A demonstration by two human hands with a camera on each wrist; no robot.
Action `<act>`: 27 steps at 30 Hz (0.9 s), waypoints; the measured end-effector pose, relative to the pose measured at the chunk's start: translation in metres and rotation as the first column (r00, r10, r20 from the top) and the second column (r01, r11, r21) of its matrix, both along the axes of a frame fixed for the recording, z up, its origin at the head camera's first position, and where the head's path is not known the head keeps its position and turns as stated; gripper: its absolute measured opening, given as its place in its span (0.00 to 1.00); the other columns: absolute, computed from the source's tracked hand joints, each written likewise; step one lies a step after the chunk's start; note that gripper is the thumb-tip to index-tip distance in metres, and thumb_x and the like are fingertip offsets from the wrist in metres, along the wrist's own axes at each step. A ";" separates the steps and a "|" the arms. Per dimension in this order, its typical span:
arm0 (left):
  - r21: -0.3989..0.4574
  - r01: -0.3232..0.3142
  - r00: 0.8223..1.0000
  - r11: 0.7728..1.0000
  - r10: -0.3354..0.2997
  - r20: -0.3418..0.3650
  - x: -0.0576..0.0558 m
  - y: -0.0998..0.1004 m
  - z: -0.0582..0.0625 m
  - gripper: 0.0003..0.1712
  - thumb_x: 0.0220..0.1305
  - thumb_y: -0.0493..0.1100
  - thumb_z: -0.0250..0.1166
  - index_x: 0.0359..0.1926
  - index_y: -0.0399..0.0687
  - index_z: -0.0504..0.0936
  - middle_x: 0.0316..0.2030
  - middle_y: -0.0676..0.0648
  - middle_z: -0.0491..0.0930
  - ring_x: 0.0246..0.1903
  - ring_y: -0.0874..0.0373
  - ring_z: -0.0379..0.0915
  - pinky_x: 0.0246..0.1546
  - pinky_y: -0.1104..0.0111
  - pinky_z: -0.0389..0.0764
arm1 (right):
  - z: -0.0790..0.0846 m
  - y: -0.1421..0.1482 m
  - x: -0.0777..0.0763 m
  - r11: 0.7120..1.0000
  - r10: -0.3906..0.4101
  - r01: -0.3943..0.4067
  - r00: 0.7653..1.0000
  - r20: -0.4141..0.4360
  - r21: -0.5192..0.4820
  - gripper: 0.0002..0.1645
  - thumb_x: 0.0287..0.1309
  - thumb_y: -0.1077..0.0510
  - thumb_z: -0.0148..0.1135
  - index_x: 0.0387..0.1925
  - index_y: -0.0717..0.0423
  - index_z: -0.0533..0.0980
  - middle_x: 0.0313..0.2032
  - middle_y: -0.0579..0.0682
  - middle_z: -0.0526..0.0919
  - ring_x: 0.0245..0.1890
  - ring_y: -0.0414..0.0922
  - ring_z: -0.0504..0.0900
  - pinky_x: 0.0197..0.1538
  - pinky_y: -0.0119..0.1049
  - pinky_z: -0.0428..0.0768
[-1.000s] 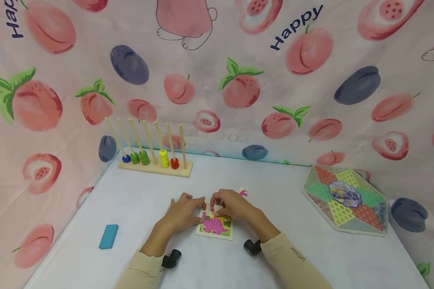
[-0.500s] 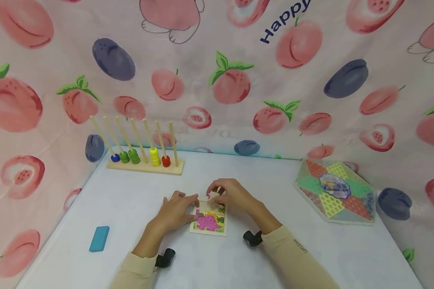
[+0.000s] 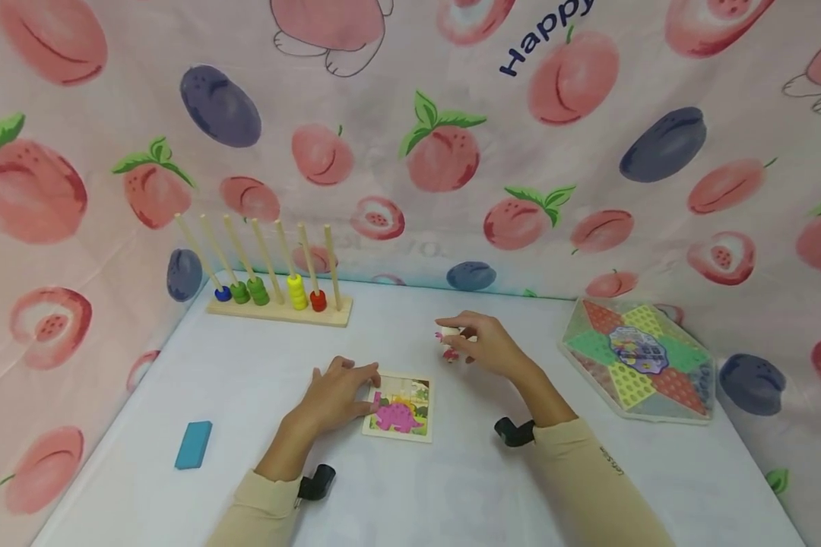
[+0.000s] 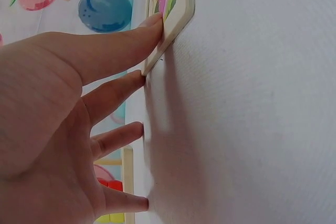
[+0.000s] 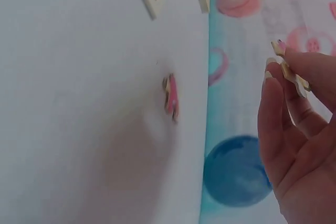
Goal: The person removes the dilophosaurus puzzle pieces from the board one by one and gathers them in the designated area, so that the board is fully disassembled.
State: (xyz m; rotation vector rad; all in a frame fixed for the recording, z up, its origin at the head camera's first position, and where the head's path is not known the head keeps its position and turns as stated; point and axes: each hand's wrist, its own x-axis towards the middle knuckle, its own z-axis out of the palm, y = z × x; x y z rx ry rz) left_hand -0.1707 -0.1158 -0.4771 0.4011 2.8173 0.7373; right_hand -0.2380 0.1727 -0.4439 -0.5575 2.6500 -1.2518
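Note:
A small wooden jigsaw puzzle board (image 3: 397,437) with a pink dinosaur picture lies on the white table; bare wood shows in its upper part. My left hand (image 3: 335,395) is at its left side, the straight thumb (image 4: 149,30) resting on the frame and the index fingertip touching the corner. The other fingers are spread against the table. Up and right of the board, my right hand (image 3: 487,343) pinches a puzzle piece (image 5: 290,74) between thumb and fingers, above the table. Below it lies a loose pink puzzle piece (image 5: 171,97), partly behind the fingers in the head view.
A wooden counting rack (image 3: 280,311) with coloured rings on upright pegs stands at the back left. A blue block (image 3: 194,445) lies at the left. A hexagonal Chinese checkers box (image 3: 636,361) lies at the right. A fruit-print cloth hangs behind the table.
The right hand has lifted a puzzle piece off the board and carried it right and back, over the loose piece. The left hand has stayed at the board's left edge.

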 end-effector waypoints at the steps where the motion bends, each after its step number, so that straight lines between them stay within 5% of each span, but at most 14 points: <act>1: 0.000 0.002 1.000 1.000 -0.002 -0.002 0.000 0.000 0.000 0.16 0.57 0.49 0.77 0.47 0.62 0.85 0.67 0.49 0.78 0.71 0.41 0.64 0.67 0.21 0.50 | -0.001 0.004 0.000 1.000 -0.017 0.017 1.000 0.016 -0.001 0.24 0.66 0.57 0.67 0.63 0.48 0.80 0.51 0.53 0.84 0.39 0.54 0.84 0.32 0.33 0.87; 6: -0.002 0.013 1.000 1.000 -0.013 -0.006 0.001 -0.001 0.001 0.16 0.58 0.49 0.77 0.47 0.61 0.84 0.68 0.49 0.78 0.70 0.41 0.65 0.67 0.21 0.50 | -0.013 0.023 -0.003 0.992 -0.112 0.116 0.991 0.078 -0.040 0.23 0.64 0.54 0.69 0.60 0.51 0.79 0.53 0.58 0.82 0.37 0.59 0.84 0.31 0.36 0.87; 10: -0.004 0.020 1.000 1.000 -0.020 0.001 0.000 -0.001 -0.001 0.16 0.58 0.49 0.76 0.47 0.61 0.84 0.68 0.50 0.77 0.71 0.41 0.64 0.68 0.21 0.50 | -0.026 0.039 -0.007 0.980 -0.174 0.183 0.978 0.119 -0.074 0.16 0.61 0.56 0.72 0.49 0.57 0.81 0.49 0.60 0.83 0.34 0.53 0.87 0.32 0.36 0.89; 20: 0.004 0.099 0.995 0.995 -0.099 -0.032 -0.003 -0.007 -0.004 0.16 0.59 0.51 0.75 0.47 0.60 0.84 0.71 0.50 0.74 0.74 0.43 0.63 0.71 0.23 0.45 | -0.045 0.055 -0.012 0.959 -0.282 0.277 0.950 0.135 0.056 0.16 0.58 0.53 0.75 0.45 0.57 0.85 0.45 0.57 0.87 0.23 0.40 0.82 0.30 0.33 0.84; 27: 0.021 0.153 0.988 0.988 -0.153 0.003 -0.002 -0.015 -0.006 0.28 0.56 0.55 0.77 0.57 0.60 0.81 0.74 0.53 0.70 0.78 0.46 0.57 0.73 0.25 0.41 | -0.049 0.053 -0.016 0.957 -0.272 0.259 0.958 0.088 0.133 0.14 0.58 0.54 0.74 0.44 0.58 0.85 0.36 0.54 0.88 0.23 0.40 0.77 0.29 0.31 0.80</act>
